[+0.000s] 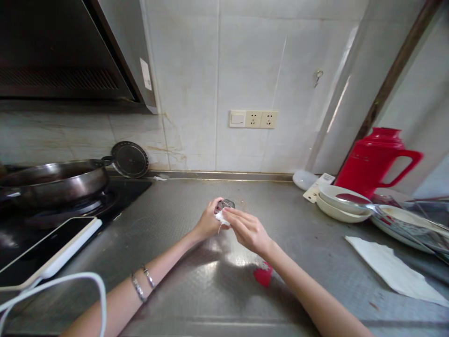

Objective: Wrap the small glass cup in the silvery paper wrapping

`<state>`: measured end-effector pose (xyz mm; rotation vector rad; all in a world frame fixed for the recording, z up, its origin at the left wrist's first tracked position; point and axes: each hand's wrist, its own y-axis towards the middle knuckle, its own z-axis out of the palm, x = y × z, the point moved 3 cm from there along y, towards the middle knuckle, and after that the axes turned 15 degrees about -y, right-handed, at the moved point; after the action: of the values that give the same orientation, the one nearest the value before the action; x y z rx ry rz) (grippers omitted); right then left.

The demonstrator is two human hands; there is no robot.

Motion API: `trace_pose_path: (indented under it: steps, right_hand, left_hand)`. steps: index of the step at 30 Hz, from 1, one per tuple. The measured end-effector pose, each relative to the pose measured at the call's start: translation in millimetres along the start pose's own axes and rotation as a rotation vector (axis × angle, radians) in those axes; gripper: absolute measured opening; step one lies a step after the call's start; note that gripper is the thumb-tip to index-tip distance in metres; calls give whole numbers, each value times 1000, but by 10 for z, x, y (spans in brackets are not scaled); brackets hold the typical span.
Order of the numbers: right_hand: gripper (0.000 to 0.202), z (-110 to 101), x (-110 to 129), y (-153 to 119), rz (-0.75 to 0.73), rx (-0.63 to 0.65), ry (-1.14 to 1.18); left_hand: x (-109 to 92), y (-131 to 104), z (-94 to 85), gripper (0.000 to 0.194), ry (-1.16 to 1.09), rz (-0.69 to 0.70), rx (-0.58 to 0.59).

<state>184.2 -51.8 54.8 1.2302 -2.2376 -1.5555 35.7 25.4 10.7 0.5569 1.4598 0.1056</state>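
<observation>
My left hand (207, 221), with two silver bracelets on its wrist, is closed around a small glass jar (228, 204) with a dark, angular rim. The fingers cover most of the jar. My right hand (248, 229) pinches a white piece of tissue (221, 216) and presses it against the near side of the jar, fingertips together. Both hands meet over the middle of the steel counter (182, 295). A torn red scrap (263, 274) lies on the counter below my right wrist.
At left, a steel pan (59, 180) sits on the stove, with a round black lid (130, 159) against the wall. A phone (52, 255) and white cable (100, 285) are nearer. At right are a red thermos (368, 161), stacked bowls (338, 213), plates and a paper towel (391, 267).
</observation>
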Motion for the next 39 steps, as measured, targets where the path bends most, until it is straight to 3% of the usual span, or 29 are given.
trace_pose_path:
  steps: [5, 7, 14, 23, 27, 31, 33, 39]
  right_hand:
    - [32, 28, -270, -76, 338, -104, 18]
    - [30, 90, -272, -107, 389, -92, 32]
    - [36, 148, -118, -116, 327, -77, 26]
    - [36, 30, -40, -11, 285, -119, 54]
    - [23, 28, -119, -11, 517, -125, 130]
    - [25, 72, -238, -64, 742, -110, 163]
    - [24, 106, -260, -87, 718, -109, 151]
    - [28, 203, -192, -130, 458, -56, 105]
  left_hand:
    - [-98, -49, 144, 79, -111, -49, 71]
    - [-83, -57, 164, 80, -143, -62, 61]
    - [-17, -38, 166, 81, -216, -69, -61]
    - [-129, -28, 161, 75, -314, -101, -87]
    - [-109, -32, 157, 78, -315, -188, -83]
    - [-100, -52, 164, 76, -295, -227, -75]
    - [-83, -60, 174, 77, -272, -230, -64]
    - [-34, -54, 221, 73, -237, -116, -49]
